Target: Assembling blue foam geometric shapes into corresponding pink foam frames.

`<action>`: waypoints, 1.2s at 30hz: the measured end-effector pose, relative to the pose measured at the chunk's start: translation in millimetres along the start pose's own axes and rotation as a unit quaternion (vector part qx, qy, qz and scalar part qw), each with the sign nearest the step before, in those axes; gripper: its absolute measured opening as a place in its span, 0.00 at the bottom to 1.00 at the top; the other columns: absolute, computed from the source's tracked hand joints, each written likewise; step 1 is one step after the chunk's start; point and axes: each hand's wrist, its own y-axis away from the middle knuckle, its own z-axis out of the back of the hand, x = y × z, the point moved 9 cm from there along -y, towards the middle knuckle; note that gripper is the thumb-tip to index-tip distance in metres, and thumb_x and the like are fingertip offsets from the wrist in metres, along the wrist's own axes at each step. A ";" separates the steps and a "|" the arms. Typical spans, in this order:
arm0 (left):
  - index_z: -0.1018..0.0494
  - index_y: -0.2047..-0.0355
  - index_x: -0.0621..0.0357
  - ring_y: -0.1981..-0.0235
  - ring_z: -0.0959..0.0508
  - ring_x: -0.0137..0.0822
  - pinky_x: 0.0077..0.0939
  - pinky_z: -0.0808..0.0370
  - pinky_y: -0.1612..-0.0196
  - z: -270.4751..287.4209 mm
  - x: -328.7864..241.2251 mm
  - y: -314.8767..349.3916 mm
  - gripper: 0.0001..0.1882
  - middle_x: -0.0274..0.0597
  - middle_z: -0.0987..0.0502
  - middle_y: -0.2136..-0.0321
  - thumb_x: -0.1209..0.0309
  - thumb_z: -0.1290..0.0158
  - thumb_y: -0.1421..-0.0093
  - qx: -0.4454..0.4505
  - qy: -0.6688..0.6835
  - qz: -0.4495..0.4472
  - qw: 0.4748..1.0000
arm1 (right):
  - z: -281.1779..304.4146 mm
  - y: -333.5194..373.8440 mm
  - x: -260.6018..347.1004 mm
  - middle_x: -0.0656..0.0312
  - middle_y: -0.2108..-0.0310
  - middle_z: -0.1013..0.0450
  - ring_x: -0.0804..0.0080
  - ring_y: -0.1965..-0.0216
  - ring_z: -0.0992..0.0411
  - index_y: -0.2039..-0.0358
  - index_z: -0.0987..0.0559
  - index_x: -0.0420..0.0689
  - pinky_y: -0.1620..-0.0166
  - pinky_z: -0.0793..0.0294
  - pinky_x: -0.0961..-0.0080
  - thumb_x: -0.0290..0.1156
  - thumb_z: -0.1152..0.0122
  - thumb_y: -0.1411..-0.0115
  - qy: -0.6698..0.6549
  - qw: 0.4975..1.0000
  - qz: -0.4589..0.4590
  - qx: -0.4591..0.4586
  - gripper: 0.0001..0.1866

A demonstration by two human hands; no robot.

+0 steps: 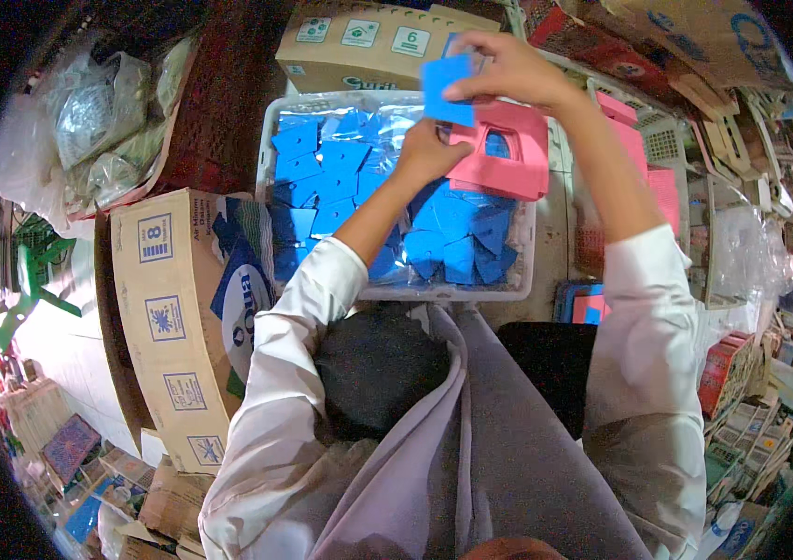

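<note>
My right hand (508, 73) pinches a blue flat piece (445, 91) between thumb and fingers, above the far side of a white plastic crate (529, 271). Just below it, my left hand (426, 154) closes on the left edge of a pink flat piece (513, 177), its thumb lying over that edge. The pink piece has a window-like cut-out through which blue shows. Under both hands, many loose blue flat pieces (333, 168), some with a small hole, lie jumbled in the crate on clear plastic.
A cardboard box (350, 45) stands beyond the crate, and a tall one (149, 308) to the left. More pink pieces (663, 201) rest in a light basket (665, 140) on the right. Bagged goods (103, 112) sit at the far left, beside a green plastic object (33, 280).
</note>
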 end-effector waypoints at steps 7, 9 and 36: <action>0.33 0.60 0.64 0.75 0.25 0.26 0.17 0.30 0.75 -10.7 36.9 32.8 0.19 0.40 0.24 0.73 0.74 0.42 0.53 0.114 0.389 0.193 0.893 | -2.9 75.3 -71.7 0.61 0.70 0.29 0.76 0.70 0.28 0.58 0.33 0.42 0.75 0.29 0.88 0.25 0.39 0.52 -0.327 0.929 -0.165 -0.046 0.20; 0.33 0.60 0.64 0.75 0.25 0.26 0.17 0.30 0.74 -12.9 37.0 39.8 0.18 0.40 0.24 0.73 0.75 0.43 0.52 0.120 0.408 0.219 0.878 | -22.3 75.2 -94.7 0.62 0.71 0.30 0.77 0.69 0.29 0.57 0.35 0.43 0.75 0.29 0.87 0.23 0.41 0.52 -0.325 0.933 -0.147 -0.048 0.20; 0.29 0.64 0.66 0.72 0.25 0.27 0.18 0.28 0.68 -12.1 52.8 47.3 0.13 0.41 0.24 0.71 0.74 0.44 0.51 0.022 0.394 0.240 0.887 | -36.8 83.5 -52.5 0.52 0.68 0.32 0.55 0.64 0.32 0.68 0.26 0.41 0.60 0.33 0.66 0.30 0.37 0.60 0.185 0.966 0.124 -0.131 0.16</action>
